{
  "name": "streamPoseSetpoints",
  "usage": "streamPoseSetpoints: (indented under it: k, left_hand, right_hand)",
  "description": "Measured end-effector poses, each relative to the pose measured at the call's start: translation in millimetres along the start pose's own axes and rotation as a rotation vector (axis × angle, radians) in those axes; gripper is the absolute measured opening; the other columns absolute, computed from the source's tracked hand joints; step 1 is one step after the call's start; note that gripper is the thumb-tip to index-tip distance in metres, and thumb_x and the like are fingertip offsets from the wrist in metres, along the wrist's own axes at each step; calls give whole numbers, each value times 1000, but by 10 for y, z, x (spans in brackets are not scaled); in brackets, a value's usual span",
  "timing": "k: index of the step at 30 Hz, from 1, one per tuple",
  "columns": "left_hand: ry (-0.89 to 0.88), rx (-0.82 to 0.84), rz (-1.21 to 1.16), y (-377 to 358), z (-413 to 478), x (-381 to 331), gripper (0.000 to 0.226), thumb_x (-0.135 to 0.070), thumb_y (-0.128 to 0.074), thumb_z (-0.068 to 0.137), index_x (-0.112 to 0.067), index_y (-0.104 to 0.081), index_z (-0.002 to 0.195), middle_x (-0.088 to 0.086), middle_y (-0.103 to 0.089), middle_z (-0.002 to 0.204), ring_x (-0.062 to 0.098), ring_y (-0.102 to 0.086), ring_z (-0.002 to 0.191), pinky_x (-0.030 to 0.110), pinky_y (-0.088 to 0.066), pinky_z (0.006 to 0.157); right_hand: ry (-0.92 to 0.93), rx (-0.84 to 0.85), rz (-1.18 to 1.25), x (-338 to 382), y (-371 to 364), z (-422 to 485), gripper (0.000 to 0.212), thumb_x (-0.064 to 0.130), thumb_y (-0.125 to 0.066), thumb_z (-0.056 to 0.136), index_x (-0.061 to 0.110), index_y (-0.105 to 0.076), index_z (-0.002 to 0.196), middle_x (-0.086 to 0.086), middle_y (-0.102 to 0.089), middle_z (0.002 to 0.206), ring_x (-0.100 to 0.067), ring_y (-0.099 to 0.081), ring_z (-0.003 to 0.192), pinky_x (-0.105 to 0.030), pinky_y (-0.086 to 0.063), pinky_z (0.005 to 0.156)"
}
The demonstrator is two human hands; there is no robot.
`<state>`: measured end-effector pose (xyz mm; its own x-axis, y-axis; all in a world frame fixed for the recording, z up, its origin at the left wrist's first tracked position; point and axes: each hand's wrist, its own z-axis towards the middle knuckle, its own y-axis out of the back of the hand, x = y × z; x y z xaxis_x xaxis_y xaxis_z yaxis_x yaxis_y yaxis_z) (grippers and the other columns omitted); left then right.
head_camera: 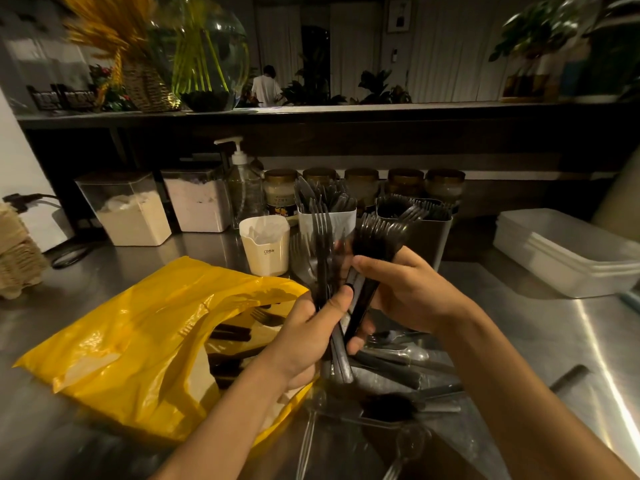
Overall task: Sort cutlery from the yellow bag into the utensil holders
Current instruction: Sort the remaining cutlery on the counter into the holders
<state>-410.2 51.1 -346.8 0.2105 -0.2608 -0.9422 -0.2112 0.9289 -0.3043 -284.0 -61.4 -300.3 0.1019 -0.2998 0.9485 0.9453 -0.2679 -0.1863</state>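
Observation:
A yellow bag (138, 327) lies open on the steel counter at the left, with dark-handled forks showing in its mouth. My left hand (308, 327) grips a bundle of dark forks (322, 237) by the handles, tines up. My right hand (412, 292) grips a second bunch of forks (375, 233) just to the right, and the two bunches touch. Behind them stand a white utensil holder (341, 218) full of dark cutlery and a grey holder (429, 233) with forks. Loose cutlery (391, 368) lies on the counter under my hands.
A cream cup marked CRBW (265, 247) stands left of the holders. Clear canisters (128, 209), a pump bottle (242, 188) and jars (362, 183) line the back. Stacked white trays (568, 251) sit at the right, egg cartons (17, 251) at the far left.

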Motion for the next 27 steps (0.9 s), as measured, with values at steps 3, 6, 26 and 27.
streamPoseSetpoints:
  k: [3, 6, 26, 27]
  left_hand:
    - [28, 31, -16, 18, -19, -23, 30, -30, -52, 98, -7, -69, 105, 18, -64, 80, 22, -53, 57, 26, -47, 54]
    - [43, 56, -10, -15, -34, -45, 27, -30, -55, 96, -6, -62, 107, 11, -59, 73, 17, -50, 53, 24, -43, 52]
    - [-17, -337, -536, -132, 76, -145, 36, -31, -45, 104, -6, -69, 114, 17, -76, 99, 23, -75, 73, 33, -64, 67]
    - [-23, -342, -470, -144, 87, -124, 34, -29, -43, 105, -9, -69, 115, 15, -76, 100, 23, -76, 77, 31, -63, 67]
  right_hand:
    - [-22, 24, 23, -17, 38, -8, 25, 5, -53, 96, -3, -59, 119, -26, -59, 101, -33, -64, 79, -43, -48, 60]
    - [-66, 44, 36, -27, 27, -1, 33, 5, -53, 93, -10, -53, 123, -30, -52, 107, -32, -63, 79, -36, -55, 61]
    - [304, -291, -18, -172, -443, 148, 11, 14, -62, 94, 12, -72, 89, -18, -71, 92, -37, -69, 93, -57, -55, 94]
    - [281, -291, -28, -194, -440, 153, 14, 14, -62, 91, 15, -74, 85, -18, -71, 91, -36, -69, 92, -56, -56, 93]
